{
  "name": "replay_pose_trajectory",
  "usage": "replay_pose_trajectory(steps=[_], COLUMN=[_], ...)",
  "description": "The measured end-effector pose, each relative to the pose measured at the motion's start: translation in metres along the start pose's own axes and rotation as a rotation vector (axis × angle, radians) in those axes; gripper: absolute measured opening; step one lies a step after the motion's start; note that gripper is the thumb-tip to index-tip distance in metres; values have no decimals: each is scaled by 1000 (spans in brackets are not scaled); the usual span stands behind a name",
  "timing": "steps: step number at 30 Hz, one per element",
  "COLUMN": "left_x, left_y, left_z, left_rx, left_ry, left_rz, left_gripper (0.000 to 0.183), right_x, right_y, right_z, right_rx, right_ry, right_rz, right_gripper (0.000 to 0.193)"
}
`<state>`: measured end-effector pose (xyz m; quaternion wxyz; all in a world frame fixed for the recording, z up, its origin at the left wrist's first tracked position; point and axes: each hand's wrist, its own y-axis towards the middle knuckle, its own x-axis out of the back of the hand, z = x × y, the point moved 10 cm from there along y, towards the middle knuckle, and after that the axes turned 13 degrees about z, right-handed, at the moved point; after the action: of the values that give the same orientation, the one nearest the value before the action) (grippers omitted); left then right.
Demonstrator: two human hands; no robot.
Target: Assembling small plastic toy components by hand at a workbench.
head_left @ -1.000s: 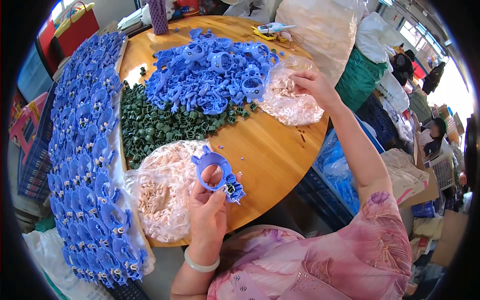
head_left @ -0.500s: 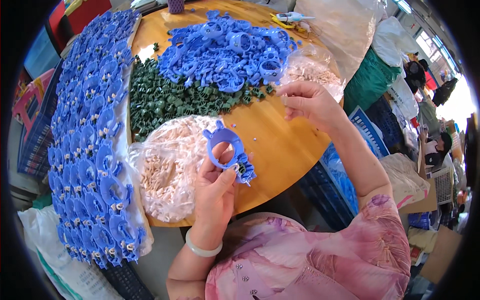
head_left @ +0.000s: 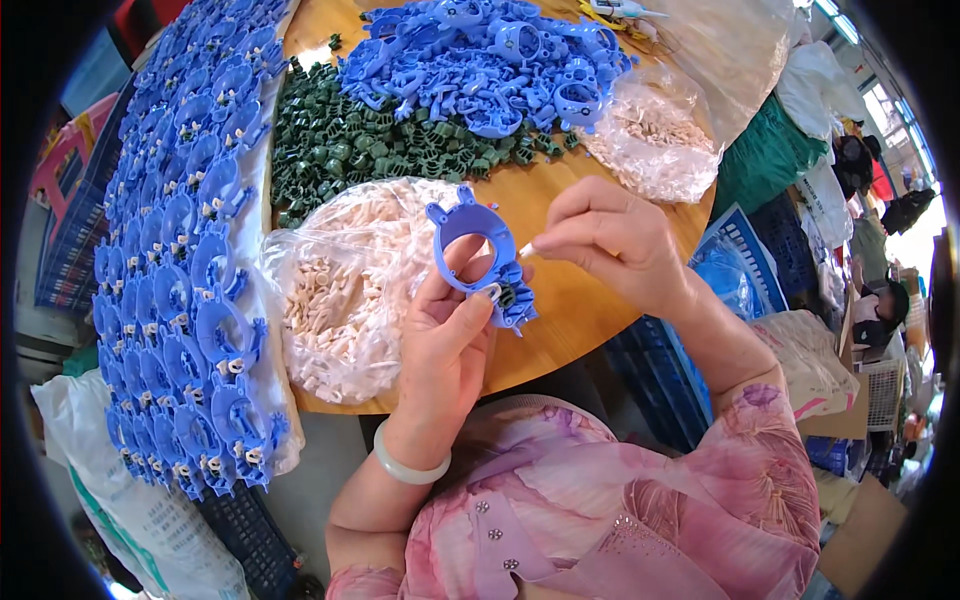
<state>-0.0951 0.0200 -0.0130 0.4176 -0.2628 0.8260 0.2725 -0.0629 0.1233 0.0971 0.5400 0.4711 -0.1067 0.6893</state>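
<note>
The left hand (head_left: pixel 445 345) grips a blue plastic ring part (head_left: pixel 478 250) upright over the near edge of the round wooden table (head_left: pixel 590 310), thumb and fingers closed around its lower rim, where a small dark green piece already sits in the fitting at the ring's 5 o'clock. The right hand (head_left: pixel 610 240) comes in from 3 o'clock with thumb and forefinger pinched shut on a small white peg (head_left: pixel 525 249), its tip just beside the ring's right rim and, as far as the view shows, not yet seated. Judging from how things lie, this ring is partway assembled: the green insert looks in place and the white peg is left to fit. The wider work looks well advanced but far from over. At 9 o'clock a long spread of finished blue rings (head_left: pixel 190 250), each showing a pale peg, lies in overlapping rows on a white sheet. At 12 o'clock a heap of loose blue rings (head_left: pixel 480 60) remains, with a pile of dark green inserts (head_left: pixel 370 150) just below it. An open clear bag of white pegs (head_left: pixel 340 290) lies touching the left hand's side, and a second clear bag (head_left: pixel 655 135) sits at 1 o'clock.
</note>
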Motion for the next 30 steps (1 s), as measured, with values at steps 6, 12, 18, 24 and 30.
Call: replay_pose_trajectory(steps=[6,12,18,24,30], left_x=[0,3,6,6,6], left_y=[0,-2,-3,-3,-4], left_z=[0,1,4,5,5], left_rx=[1,7,17,22,27], left_ry=[-17,-20,-23,-29,-24], left_rz=[-3,-18,-25,-22,-29], left_gripper=[53,53,54,54,54], right_x=[-7,-7,-10,-10,-14], right_y=[0,-1,-1,-1,-2], right_z=[12,12,9,10,11], right_rx=[52,5,-10,-15,13], right_ry=[-66,26,51,76,22], right_rz=[-9,-41,-71,-87,-37], right_gripper=[15,11,19,21,16])
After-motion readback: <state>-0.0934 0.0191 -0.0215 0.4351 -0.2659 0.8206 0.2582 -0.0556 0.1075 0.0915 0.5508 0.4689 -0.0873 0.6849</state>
